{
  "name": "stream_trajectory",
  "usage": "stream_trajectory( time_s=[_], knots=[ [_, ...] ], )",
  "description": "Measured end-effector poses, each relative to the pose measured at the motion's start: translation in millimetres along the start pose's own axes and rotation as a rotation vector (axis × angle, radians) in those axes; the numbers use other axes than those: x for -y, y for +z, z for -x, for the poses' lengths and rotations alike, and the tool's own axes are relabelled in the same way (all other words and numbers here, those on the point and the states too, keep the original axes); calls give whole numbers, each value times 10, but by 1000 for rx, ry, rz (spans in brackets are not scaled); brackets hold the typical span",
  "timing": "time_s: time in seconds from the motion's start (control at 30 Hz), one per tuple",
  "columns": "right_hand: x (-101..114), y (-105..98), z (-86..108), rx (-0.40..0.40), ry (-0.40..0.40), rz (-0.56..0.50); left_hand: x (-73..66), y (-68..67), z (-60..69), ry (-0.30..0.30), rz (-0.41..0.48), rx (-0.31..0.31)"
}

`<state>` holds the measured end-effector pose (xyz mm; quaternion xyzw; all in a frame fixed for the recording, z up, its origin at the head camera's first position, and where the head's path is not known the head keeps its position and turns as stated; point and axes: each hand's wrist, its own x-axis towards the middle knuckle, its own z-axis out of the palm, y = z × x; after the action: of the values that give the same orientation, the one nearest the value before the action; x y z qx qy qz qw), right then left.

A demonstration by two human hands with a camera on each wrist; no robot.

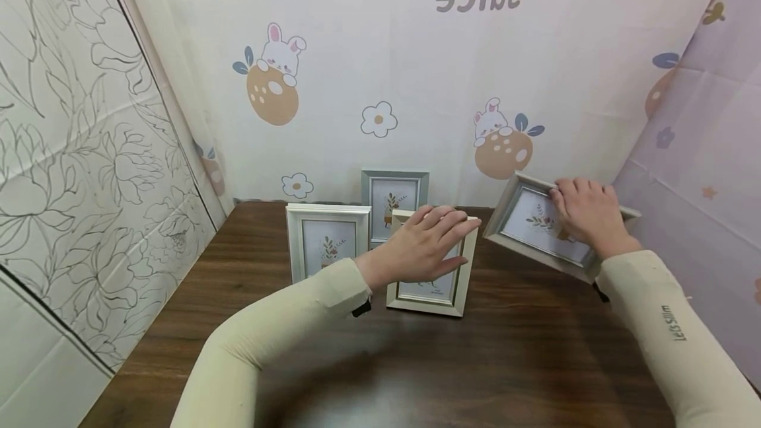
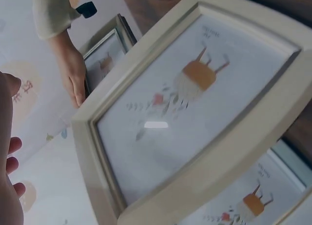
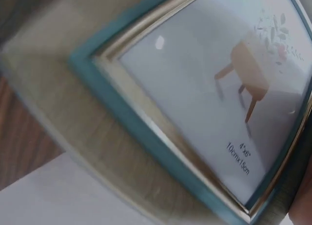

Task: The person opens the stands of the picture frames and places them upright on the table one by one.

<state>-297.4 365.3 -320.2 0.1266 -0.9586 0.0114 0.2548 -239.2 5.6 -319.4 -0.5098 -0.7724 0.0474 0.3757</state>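
Note:
My right hand grips a grey-beige picture frame by its upper edge and holds it tilted at the right back of the table. A teal inner band runs around that frame's picture in the right wrist view. With fingers extended, my left hand hovers in front of a cream picture frame that stands upright. In the left wrist view the left fingers appear apart from the cream frame. An off-white picture frame stands to its left, with a blue-grey picture frame behind, partly hidden.
The frames are on a dark wooden table. A curtain printed with rabbits and flowers hangs behind its back edge. At the left is a panel with line-drawn flowers, and a lilac cloth hangs at the right.

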Motion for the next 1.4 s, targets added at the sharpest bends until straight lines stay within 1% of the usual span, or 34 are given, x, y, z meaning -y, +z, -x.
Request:
stream_trajectory(
  time_s=[0.1,0.23,0.4,0.67,0.73,0.83,0.9,0.97,1.07,1.17,1.27,1.33,1.4],
  knots=[
    [34,-90,-56,5,-6,14,71,-42,10,-29,15,-11],
    [78,-201,-131,2,-26,14,176,-90,35,-66,10,-31],
    [131,-291,-196,-26,-99,-16,300,-125,63,-102,8,-48],
    [249,-373,-242,-58,-174,-66,421,-110,85,-121,-10,-92],
    [289,-396,-252,-78,-201,-81,449,-112,89,-127,-11,-91],
    [344,-431,-267,-130,-252,-101,494,-120,82,-139,-24,-72],
    [374,-452,-279,-165,-284,-113,536,-146,74,-144,-29,-48],
    [399,-460,-286,-203,-317,-132,590,-174,67,-151,-43,-40],
    [424,-457,-299,-265,-377,-171,691,-234,70,-167,-42,-45],
    [449,-448,-315,-333,-444,-211,790,-284,75,-185,-43,-73],
    [484,-454,-330,-391,-496,-233,868,-322,79,-186,-58,-84],
    [513,-468,-330,-415,-516,-251,911,-337,82,-182,-60,-81],
    [552,-482,-325,-434,-535,-272,947,-346,88,-181,-57,-64]
  ],
)
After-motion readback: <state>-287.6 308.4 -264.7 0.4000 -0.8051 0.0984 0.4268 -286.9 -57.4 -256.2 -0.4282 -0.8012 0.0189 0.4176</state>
